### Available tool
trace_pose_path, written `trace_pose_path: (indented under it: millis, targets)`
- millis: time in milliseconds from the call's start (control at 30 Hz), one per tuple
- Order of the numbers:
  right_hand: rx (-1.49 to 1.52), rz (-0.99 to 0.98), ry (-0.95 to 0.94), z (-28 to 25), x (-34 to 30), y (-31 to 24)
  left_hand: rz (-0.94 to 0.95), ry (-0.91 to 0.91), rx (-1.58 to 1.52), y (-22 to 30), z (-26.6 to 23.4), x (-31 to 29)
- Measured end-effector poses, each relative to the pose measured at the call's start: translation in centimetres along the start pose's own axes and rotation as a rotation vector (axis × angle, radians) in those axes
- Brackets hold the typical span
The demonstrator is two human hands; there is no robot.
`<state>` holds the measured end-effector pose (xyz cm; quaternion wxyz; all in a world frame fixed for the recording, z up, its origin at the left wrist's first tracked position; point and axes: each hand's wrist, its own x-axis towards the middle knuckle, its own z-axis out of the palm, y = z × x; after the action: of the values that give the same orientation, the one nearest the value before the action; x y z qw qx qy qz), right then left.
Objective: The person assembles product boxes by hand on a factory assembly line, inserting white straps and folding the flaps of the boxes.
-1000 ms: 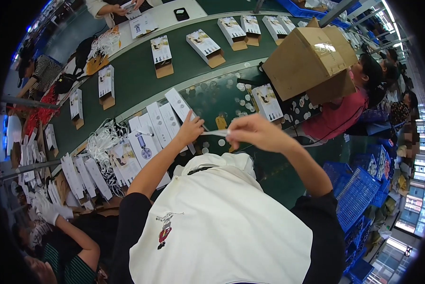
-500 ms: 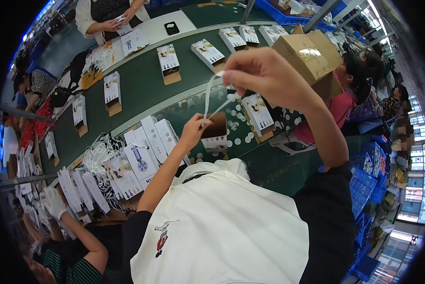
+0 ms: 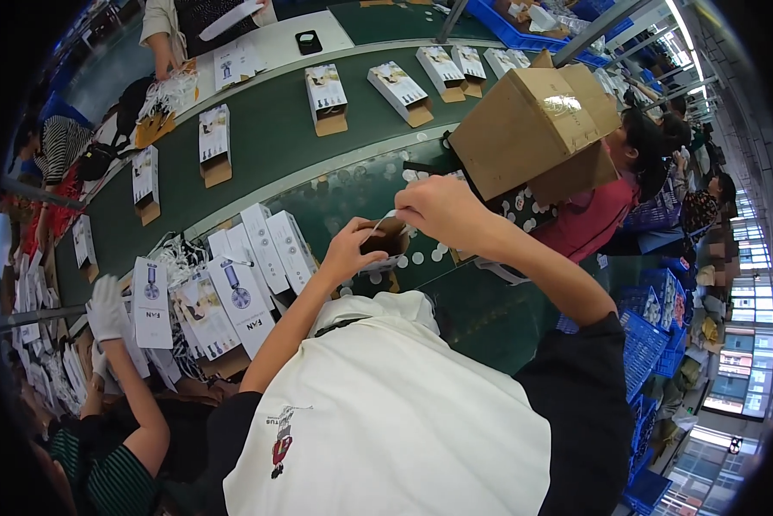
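1. I count one open box (image 3: 393, 239) at my two hands, its dark brown inside showing, and one white strap (image 3: 390, 215) at its mouth.
2. On the green belt (image 3: 270, 138) beyond I count at least seven white boxes (image 3: 326, 89) with brown flaps, and more lie partly behind the large brown carton (image 3: 532, 133).
3. Left of me, slim white boxes (image 3: 263, 236) lean together near a white strap bundle (image 3: 180, 258).
4. The open box sits near the bench's (image 3: 339, 193) near edge; a strip of green surface, dotted with round discs, runs between it and the belt's rail.
5. My left hand (image 3: 349, 249) curves at the box's left edge, thumb and fingers apart; I cannot tell its grip.
6. My right hand (image 3: 438, 206), over the box, pinches the strap, wrist bent, forearm angling in from lower right.
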<state>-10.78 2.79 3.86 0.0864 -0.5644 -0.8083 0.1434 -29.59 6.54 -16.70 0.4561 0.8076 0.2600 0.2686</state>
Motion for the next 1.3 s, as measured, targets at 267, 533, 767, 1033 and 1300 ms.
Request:
trace_pose_path:
  millis: [267,533,767,1033,1300]
  targets:
    - [0.468,0.186,0.327,-6.7,-2.0,-0.7,-0.077,0.000,0.003,-2.2,1.2,0.0]
    - [0.578,0.261,0.354,-9.3,-3.9,-1.1,-0.107,0.000,-0.044,-1.3,1.4,0.3]
    - [0.555,0.232,0.288,-7.7,-3.3,-2.0,-0.059,0.004,-0.010,-1.2,1.0,0.0]
    - [0.508,0.169,0.258,-6.9,-3.4,-2.5,0.038,0.010,0.180,-0.4,0.7,-0.4]
    - [0.001,0.141,0.040,2.4,-3.8,0.5,0.022,-0.079,0.214,-0.4,-0.4,-0.7]
